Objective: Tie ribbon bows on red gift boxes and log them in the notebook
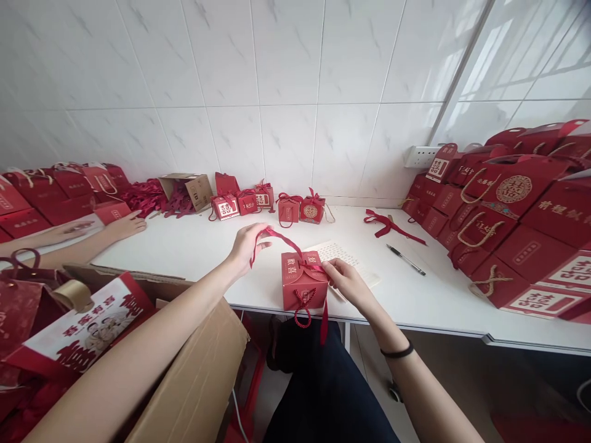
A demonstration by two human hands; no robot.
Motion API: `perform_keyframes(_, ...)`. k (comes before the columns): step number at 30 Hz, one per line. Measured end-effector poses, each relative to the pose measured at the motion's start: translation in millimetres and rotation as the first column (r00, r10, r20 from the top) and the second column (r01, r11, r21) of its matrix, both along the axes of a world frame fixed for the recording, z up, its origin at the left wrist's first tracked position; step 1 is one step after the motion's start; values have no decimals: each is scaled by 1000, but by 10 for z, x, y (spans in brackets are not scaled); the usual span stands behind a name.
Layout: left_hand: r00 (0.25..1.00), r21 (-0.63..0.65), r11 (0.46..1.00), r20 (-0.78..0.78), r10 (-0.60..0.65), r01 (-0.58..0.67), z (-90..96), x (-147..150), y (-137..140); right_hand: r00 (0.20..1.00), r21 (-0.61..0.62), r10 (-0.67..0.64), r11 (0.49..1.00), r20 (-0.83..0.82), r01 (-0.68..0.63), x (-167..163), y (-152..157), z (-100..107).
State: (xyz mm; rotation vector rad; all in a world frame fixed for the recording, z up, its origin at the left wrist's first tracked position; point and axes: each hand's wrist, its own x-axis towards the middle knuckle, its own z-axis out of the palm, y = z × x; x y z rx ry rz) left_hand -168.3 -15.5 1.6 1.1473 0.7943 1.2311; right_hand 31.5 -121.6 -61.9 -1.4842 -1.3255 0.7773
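A small red gift box [295, 289] with gold characters stands upright at the table's front edge, a twisted cord loop hanging on its front. Red ribbon [289, 240] lies across its top and rises to the left. My left hand [249, 249] is closed on that raised end, left of the box and above it. At the box's upper right edge, my right hand [344, 280] pinches the ribbon, and a loose tail drops below the table edge. A printed sheet of paper [339, 253] lies partly behind the box and my right hand.
Red boxes [508, 215] are stacked at right, near a pen [405, 259] and loose ribbon [392, 226]. Several small boxes [289, 210] line the wall. A cardboard box [198, 363] stands at left. Another person's hands [124, 226] rest on the table at far left.
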Motion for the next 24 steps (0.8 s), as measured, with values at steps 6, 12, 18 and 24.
perform_keyframes(6, 923, 80, 973, -309, 230, -215, -89, -33, 118, 990, 134, -45, 991, 132, 27, -18, -129, 84)
perform_keyframes(12, 687, 515, 851, -657, 310, 107, -138, -7, 30, 984, 51, -11, 999, 177, 2, -96, -235, 113)
perform_keyframes(18, 471, 222, 746, -871, -137, 628, -166, 14, -62, 965, -34, 5, 999, 261, 4, -101, -248, 142)
perform_keyframes(24, 411, 84, 830, -893, -182, 551, -128, -25, -107, 949, 64, -93, 995, 301, 77, -23, -205, 252)
